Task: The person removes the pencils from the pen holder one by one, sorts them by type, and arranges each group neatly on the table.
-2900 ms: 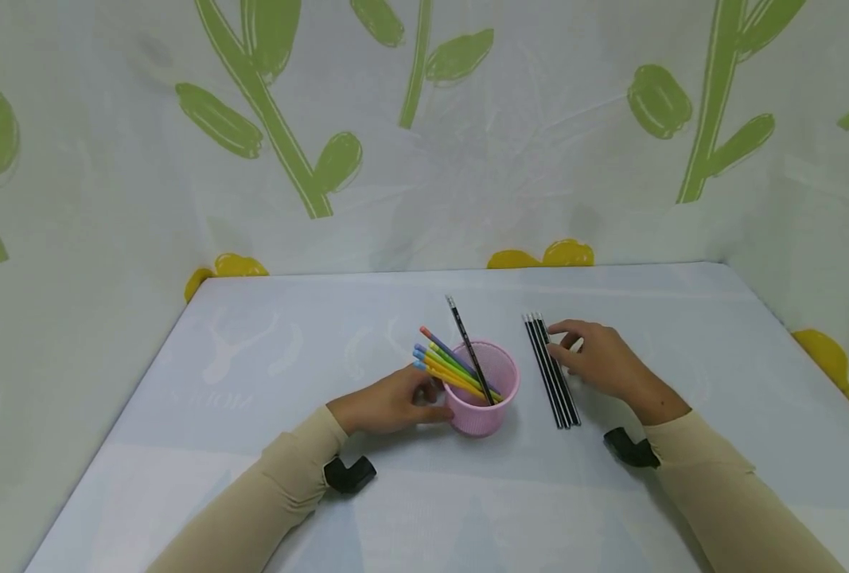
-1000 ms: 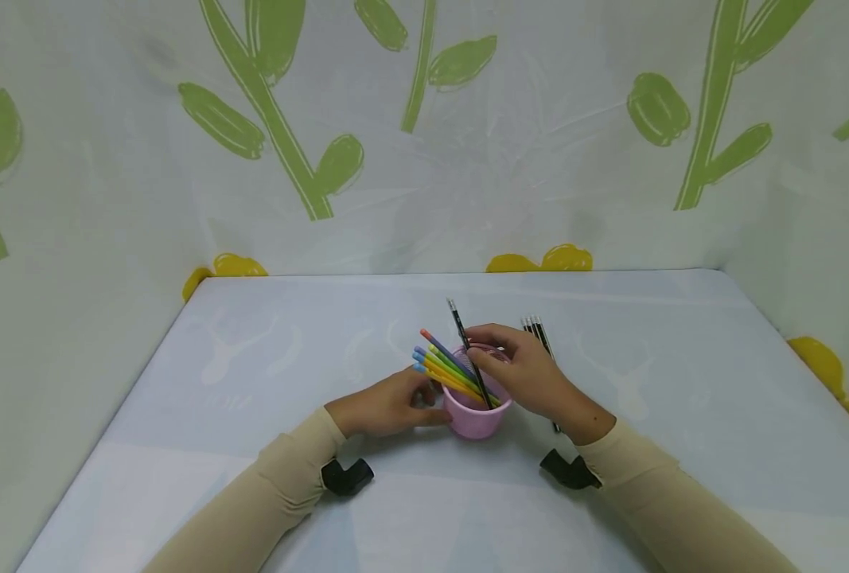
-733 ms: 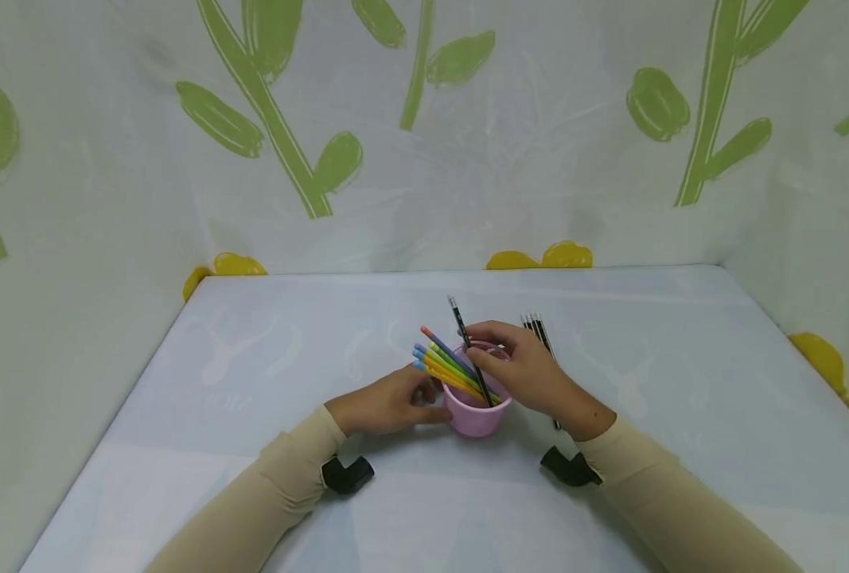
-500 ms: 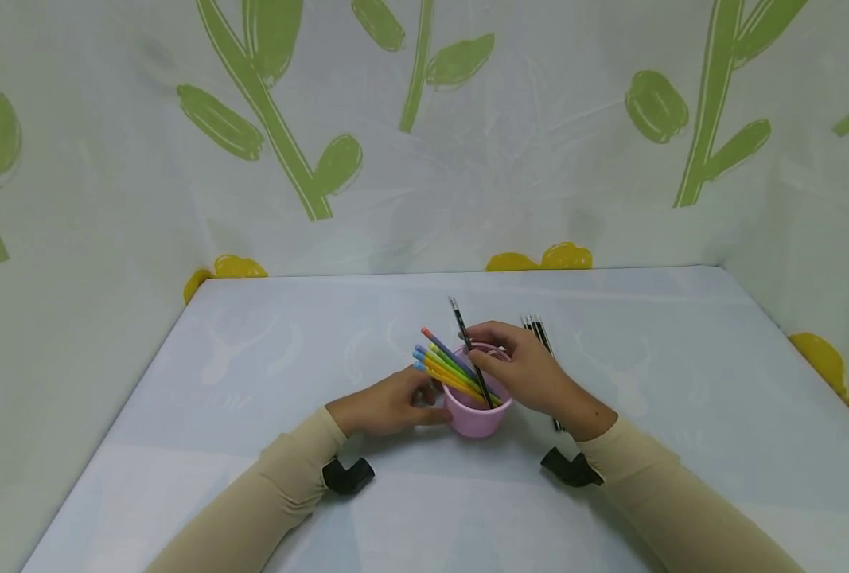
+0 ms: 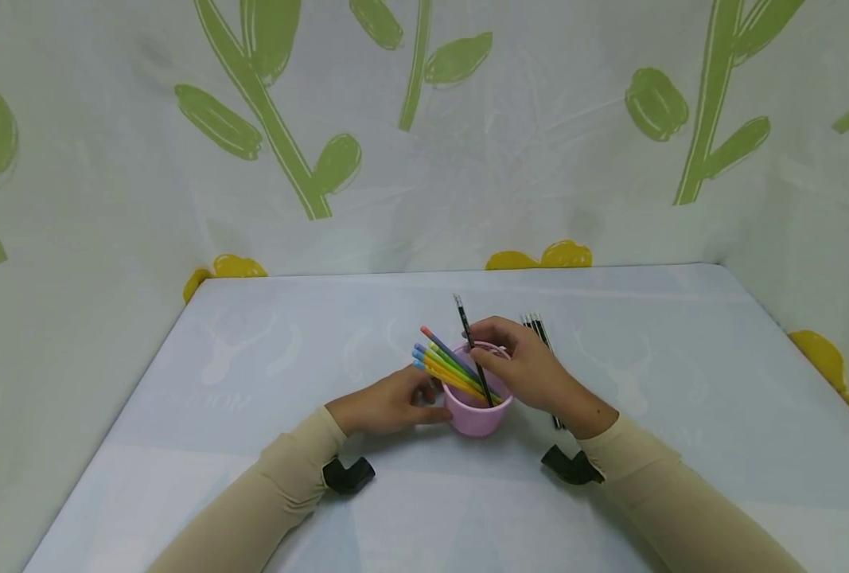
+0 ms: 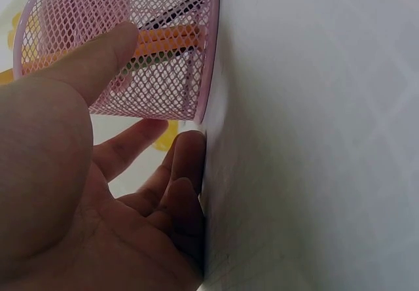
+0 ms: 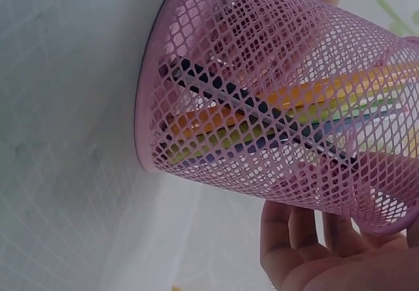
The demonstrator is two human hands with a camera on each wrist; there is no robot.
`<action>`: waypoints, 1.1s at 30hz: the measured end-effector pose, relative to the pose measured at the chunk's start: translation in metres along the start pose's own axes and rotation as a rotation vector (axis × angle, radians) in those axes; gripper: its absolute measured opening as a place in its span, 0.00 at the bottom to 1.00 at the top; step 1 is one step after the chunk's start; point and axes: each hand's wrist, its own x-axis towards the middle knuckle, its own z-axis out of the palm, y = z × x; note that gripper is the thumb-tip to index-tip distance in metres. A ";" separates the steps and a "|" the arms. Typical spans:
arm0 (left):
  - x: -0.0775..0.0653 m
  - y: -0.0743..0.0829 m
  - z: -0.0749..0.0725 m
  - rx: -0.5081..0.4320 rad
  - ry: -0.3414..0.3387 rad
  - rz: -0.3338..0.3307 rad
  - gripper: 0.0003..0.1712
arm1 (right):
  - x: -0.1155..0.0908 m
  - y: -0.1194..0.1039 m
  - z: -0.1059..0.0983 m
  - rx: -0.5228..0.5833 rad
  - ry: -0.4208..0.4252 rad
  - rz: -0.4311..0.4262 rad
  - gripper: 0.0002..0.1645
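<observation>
Right fingers (image 5: 491,325) pinched on a slim black pencil (image 5: 465,321) — left fingers (image 6: 131,146) curved around the round pink mesh cup (image 5: 476,422).

room: table (image 5: 460,517), nearside | cup (image 5: 474,422) blocked: left hand (image 5: 391,402), right hand (image 5: 524,368), pencils (image 5: 447,369) | behind cup: unclear

The round pink mesh cup (image 5: 476,422) looks like painted metal with a soft sheen. The slim black pencil (image 5: 480,370) looks smooth and glossy, its end silvery like metal; the pale flat surface (image 5: 453,509) looks smooth, the beige cloth sleeves (image 5: 266,501) matt.
</observation>
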 end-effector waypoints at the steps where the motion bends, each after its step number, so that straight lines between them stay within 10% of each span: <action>1: 0.000 0.000 0.000 -0.003 0.002 0.000 0.23 | 0.000 0.000 0.000 0.000 0.004 -0.002 0.17; 33: 0.000 -0.001 0.002 -0.014 0.007 0.009 0.22 | -0.005 -0.001 0.005 -0.100 0.228 -0.109 0.16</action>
